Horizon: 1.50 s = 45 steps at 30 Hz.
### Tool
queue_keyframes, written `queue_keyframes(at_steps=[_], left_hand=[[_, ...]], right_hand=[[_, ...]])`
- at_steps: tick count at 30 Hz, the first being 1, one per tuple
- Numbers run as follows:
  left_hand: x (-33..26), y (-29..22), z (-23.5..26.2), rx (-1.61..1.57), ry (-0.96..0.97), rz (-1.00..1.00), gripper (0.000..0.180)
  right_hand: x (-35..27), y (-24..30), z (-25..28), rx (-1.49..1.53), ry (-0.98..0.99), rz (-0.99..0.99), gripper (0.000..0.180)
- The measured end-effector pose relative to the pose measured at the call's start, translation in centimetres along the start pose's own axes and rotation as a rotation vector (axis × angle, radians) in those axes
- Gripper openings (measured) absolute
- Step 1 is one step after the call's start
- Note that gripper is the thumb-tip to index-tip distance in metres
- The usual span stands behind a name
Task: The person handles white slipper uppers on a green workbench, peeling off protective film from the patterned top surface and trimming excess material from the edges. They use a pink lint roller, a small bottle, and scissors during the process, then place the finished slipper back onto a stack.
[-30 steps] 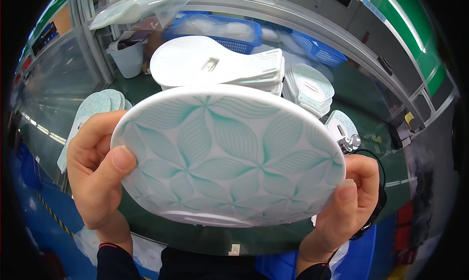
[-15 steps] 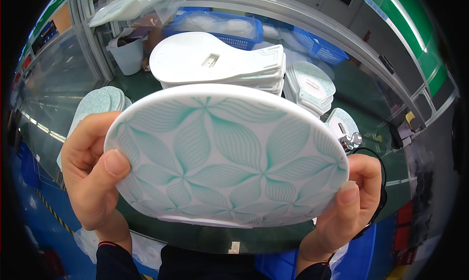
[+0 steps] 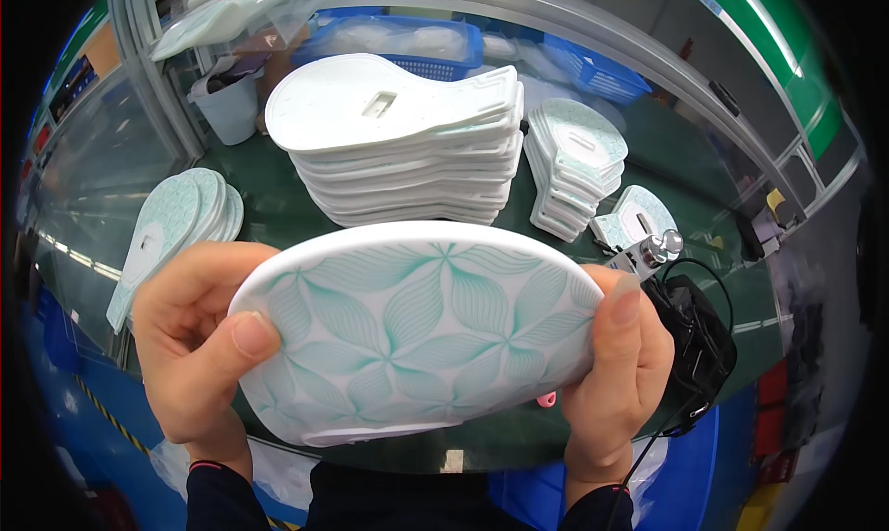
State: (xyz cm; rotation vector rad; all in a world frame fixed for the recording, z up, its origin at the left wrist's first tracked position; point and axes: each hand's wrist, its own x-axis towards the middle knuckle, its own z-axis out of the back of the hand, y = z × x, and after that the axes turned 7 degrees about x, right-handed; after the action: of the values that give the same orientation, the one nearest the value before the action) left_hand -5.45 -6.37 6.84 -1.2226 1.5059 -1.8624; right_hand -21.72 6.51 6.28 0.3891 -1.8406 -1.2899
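Between my two hands is a rounded white plastic panel [image 3: 417, 337] with a teal leaf-line pattern on the face toward me. It is tilted up above the green table, its lower edge nearest me. My left hand [image 3: 199, 355] grips its left edge, thumb on the patterned face and fingers mostly behind. At the right edge my right hand [image 3: 620, 364] is closed on it, thumb along the rim, the other fingers partly hidden. Just beyond the panel stands a tall stack of white paddle-shaped panels [image 3: 398, 114], the top one with a rectangular slot.
Smaller patterned panels lie in a left stack [image 3: 171, 225] and a right stack [image 3: 579, 142]. A slotted piece [image 3: 644, 214] sits by a metal-knobbed device [image 3: 659, 247]. A black bag [image 3: 699, 337] with a cable is at right. Behind are blue baskets [image 3: 463, 65] and a pale bucket [image 3: 227, 114].
The panel has come lower and turned, its right side moving inward and tilting. My right hand has shifted left with it. More of the stacks behind shows.
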Motion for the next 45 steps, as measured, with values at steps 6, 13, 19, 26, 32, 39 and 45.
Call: queue_keyframes(at_steps=[6, 13, 19, 26, 32, 39, 45], left_hand=[[-0.1, 0.9, 0.9, -0.372, 0.526, 0.022, 0.044], [-0.6, 0.0, -0.7, -0.034, 0.41, 0.178, 0.036], [0.2, -0.7, 0.5, -0.193, 0.152, 0.065, 0.033], [0.4, -1.5, 0.5, -0.12, 0.085, 0.095, 0.037], [-0.7, -2.3, 0.5, -0.069, 0.027, 0.081, 0.044], [-1.1, -2.0, 0.6, -0.136, 0.088, 0.038, 0.046], [-1.3, -1.9, 0.5, -0.167, 0.095, 0.015, 0.046]], right_hand=[[-0.1, 0.8, 0.1, -0.09, 0.033, 0.046, 0.046], [1.4, -0.2, 1.1, 0.144, 0.122, -0.086, 0.051], [0.7, -1.4, 2.6, 0.556, 0.429, -0.259, 0.054], [-3.4, -1.3, 2.4, 0.648, 0.268, -0.451, 0.053], [-5.3, -1.6, 2.3, 0.755, 0.348, -0.39, 0.051], [-6.8, -1.7, 2.9, 0.766, 0.335, -0.335, 0.051], [-6.8, -1.0, 2.4, 0.733, 0.299, -0.345, 0.052]])
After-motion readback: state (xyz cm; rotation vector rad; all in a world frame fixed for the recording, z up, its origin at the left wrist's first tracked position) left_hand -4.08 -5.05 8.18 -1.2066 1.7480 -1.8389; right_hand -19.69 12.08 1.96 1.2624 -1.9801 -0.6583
